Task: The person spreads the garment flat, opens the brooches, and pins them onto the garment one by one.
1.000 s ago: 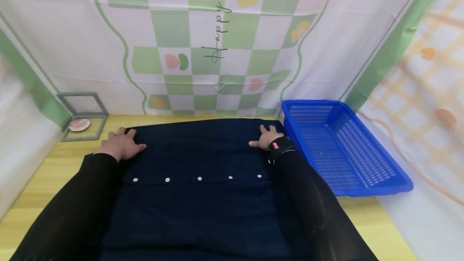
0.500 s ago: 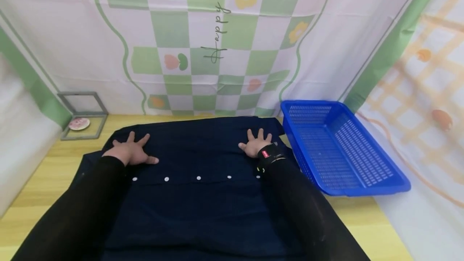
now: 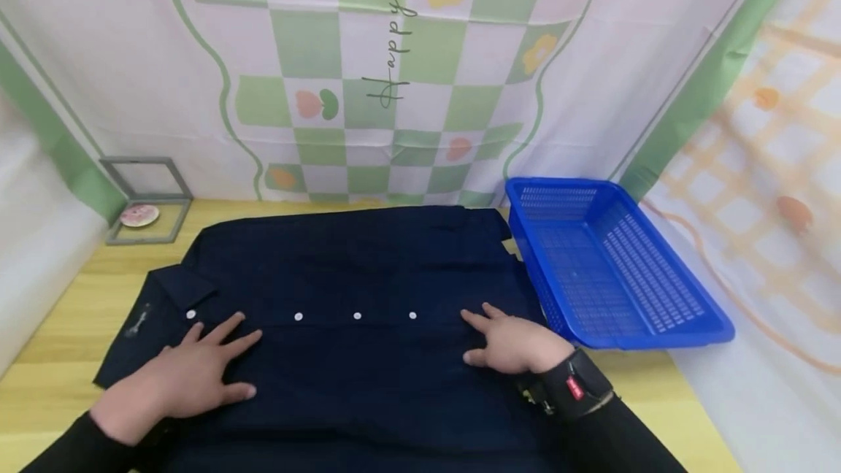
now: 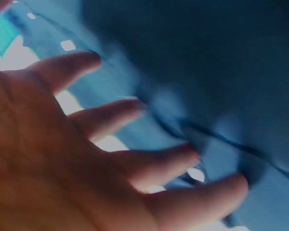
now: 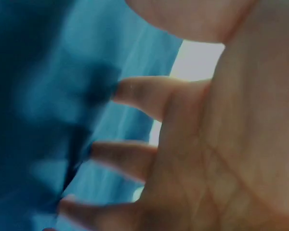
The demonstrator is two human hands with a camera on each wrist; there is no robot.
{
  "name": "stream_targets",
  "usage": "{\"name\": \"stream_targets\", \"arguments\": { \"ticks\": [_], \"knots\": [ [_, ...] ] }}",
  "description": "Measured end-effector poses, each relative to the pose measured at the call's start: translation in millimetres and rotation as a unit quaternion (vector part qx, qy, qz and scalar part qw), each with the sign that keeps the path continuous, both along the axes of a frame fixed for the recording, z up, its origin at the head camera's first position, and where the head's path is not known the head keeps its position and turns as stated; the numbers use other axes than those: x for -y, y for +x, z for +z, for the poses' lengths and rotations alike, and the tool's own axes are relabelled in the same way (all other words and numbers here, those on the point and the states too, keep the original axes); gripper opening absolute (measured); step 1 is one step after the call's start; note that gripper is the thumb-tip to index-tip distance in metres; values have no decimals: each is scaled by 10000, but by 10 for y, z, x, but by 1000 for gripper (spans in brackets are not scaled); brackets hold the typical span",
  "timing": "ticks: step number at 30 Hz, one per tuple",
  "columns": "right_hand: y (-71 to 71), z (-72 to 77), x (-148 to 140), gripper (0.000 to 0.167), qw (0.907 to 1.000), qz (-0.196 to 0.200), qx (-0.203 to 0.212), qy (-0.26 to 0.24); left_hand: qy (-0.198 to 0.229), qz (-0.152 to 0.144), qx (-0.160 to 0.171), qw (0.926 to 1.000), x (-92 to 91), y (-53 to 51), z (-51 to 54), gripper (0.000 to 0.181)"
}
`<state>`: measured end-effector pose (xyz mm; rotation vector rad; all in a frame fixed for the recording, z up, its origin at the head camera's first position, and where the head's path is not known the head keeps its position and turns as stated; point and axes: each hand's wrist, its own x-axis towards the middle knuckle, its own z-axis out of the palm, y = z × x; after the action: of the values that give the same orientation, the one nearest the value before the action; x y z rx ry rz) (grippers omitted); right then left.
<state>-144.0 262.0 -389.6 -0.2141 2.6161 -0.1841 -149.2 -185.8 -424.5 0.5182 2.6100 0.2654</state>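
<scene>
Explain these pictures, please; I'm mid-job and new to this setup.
No machine here: a person's bare left hand and right hand. The wide picture comes from a camera on the person's head, looking down; each close-up comes from a camera on one wrist, showing that hand's fingers. On the yellow table lies a dark blue shirt with white buttons; a blue basket stands to its right, and a grey frame with a small pink disc sits at the far left. Neither hand grips anything: the spread fingers rest on the shirt.

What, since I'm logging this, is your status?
Left hand, right hand spread on dark shirt. Shirt laid out, white buttons up. Blue basket close at shirt's right edge.
</scene>
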Motion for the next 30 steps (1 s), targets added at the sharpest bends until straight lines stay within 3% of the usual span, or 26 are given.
{"name": "stream_targets", "arguments": {
  "ticks": [4, 8, 12, 15, 19, 22, 26, 30],
  "knots": [
    [121, -7, -125, 76, 9996, 23, -265, 22, 64, 106, -189, 9997, 110, 61, -78, 96],
    [392, -11, -172, 82, 9995, 24, -295, 122, -97, 385, -528, 9978, 165, 195, -104, 102],
    [599, -111, -275, 88, 9999, 108, -86, 17, -258, 636, -320, 9971, 266, 331, -242, 107],
    [701, -156, -310, 87, 9994, 125, -311, -37, -285, 726, -120, 9969, 312, 377, -334, 109],
    [907, -133, -291, 82, 9968, 183, -742, -219, -287, 750, -422, 9959, 368, 445, -379, 108],
    [1068, -108, -288, 81, 9982, 113, -444, -398, -355, 851, -553, 9942, 418, 521, -418, 108],
    [1192, -201, -344, 83, 9996, -38, 186, -217, -419, 886, -377, 9945, 486, 609, -493, 110],
    [1243, -358, -453, 90, 9999, 87, 66, 58, -447, 846, -387, 9947, 526, 598, -546, 111]
  ]
}}
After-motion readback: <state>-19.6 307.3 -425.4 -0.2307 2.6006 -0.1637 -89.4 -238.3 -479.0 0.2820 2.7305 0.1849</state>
